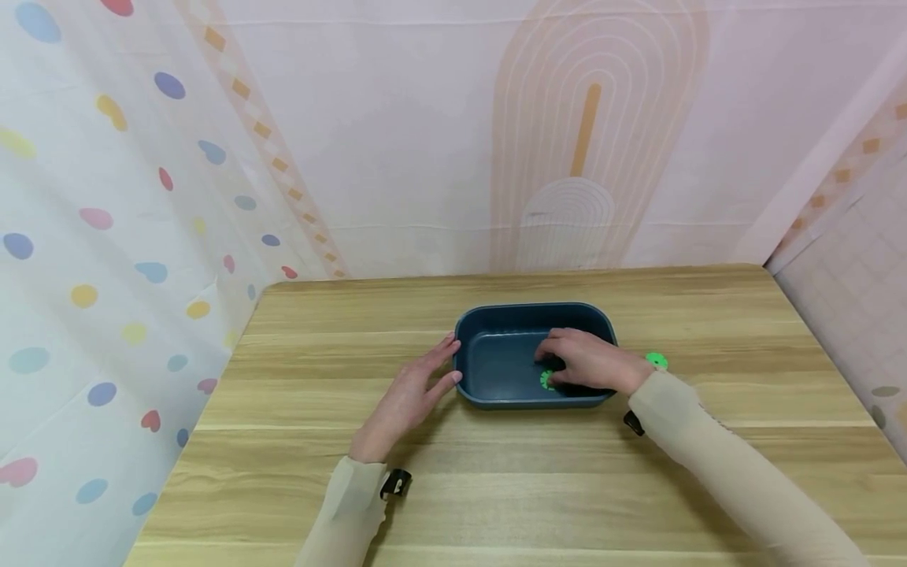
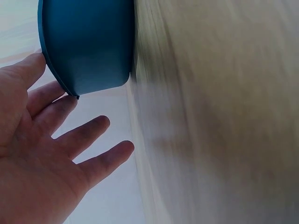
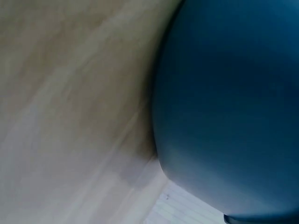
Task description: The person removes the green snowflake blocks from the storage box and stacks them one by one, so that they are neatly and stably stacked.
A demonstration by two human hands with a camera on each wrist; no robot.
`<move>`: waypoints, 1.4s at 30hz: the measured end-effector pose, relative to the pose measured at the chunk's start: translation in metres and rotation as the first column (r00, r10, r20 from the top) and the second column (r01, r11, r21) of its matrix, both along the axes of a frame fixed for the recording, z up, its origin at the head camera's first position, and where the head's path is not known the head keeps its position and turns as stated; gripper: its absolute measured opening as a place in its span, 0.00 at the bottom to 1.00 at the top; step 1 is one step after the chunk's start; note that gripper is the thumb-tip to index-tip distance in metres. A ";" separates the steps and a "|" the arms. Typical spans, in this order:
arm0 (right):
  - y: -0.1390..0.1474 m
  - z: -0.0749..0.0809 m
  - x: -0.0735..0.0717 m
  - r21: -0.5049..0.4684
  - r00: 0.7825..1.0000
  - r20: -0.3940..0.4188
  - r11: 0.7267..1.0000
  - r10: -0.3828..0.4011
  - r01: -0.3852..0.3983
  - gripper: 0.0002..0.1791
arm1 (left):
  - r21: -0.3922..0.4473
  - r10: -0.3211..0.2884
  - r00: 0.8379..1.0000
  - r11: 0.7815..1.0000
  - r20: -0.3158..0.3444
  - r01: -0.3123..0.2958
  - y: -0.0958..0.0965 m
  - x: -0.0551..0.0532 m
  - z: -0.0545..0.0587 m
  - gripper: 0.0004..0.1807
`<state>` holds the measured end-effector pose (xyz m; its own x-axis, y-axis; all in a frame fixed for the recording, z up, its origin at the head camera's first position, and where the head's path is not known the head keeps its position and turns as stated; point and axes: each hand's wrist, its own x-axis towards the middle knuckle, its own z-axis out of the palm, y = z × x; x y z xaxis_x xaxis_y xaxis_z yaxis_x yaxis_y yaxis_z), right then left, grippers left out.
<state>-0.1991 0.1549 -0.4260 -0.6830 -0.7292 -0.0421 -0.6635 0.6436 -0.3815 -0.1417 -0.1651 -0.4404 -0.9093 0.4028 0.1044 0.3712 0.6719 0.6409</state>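
A dark blue rectangular tub (image 1: pixel 489 366) with rounded corners stands on the table. My left hand (image 1: pixel 414 386) is at its left end, fingers spread, thumb and fingertips at the rim. In the left wrist view, the thumb and nearer fingers meet the rim of the tub (image 2: pixel 88 46), while the other fingers extend past it. My right hand (image 1: pixel 584 360) reaches down into the tub's right half with bent fingers and a gap between thumb and forefinger. A small green notched disc (image 1: pixel 546 380) shows beside that thumb. The tub's outer wall (image 3: pixel 224 112) hides the right hand in the right wrist view.
A second green disc (image 1: pixel 657 360) lies on the wooden table (image 1: pixel 510 488) right of the tub, partly behind the right wrist. Patterned curtains (image 1: pixel 397 142) hang behind the table and along its left side.
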 end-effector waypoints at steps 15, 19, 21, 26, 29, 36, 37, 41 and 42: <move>0.000 -0.001 -0.007 -0.090 0.982 0.189 0.996 0.004 0.013 0.19 | 0.015 0.002 1.000 1.000 0.000 -0.002 -0.001 0.001 -0.001 0.29; 0.001 -0.002 -0.008 -0.068 0.980 0.197 0.998 0.020 -0.007 0.19 | 0.015 0.003 1.000 1.000 -0.003 -0.003 -0.001 0.001 -0.001 0.29; 0.001 -0.002 -0.008 -0.060 0.980 0.196 0.998 0.024 -0.012 0.20 | 0.016 0.005 1.000 1.000 -0.004 -0.005 -0.001 0.001 -0.001 0.29; 0.002 -0.004 -0.010 -0.053 0.983 0.178 0.998 0.046 -0.037 0.19 | 0.019 0.008 1.000 1.000 -0.004 -0.008 0.000 -0.001 -0.001 0.29; 0.002 -0.005 -0.011 -0.055 0.985 0.164 0.997 0.060 -0.052 0.18 | 0.018 0.006 1.000 1.000 -0.004 -0.006 0.000 -0.002 0.000 0.29; 0.002 -0.007 -0.012 -0.042 0.989 0.128 0.997 0.074 -0.069 0.16 | 0.012 0.006 1.000 1.000 -0.004 -0.006 0.000 -0.004 -0.001 0.29; 0.001 -0.007 -0.012 -0.036 0.989 0.128 0.997 0.071 -0.067 0.16 | 0.011 0.005 1.000 1.000 -0.003 -0.005 0.000 -0.004 -0.001 0.29; -0.003 -0.007 -0.011 0.001 0.991 0.117 0.998 0.066 -0.067 0.14 | 0.015 0.005 1.000 1.000 -0.004 -0.005 -0.002 -0.004 -0.001 0.29; -0.004 -0.007 -0.011 0.008 0.991 0.113 0.998 0.064 -0.066 0.14 | 0.016 0.006 1.000 1.000 -0.005 -0.006 -0.003 -0.004 0.000 0.29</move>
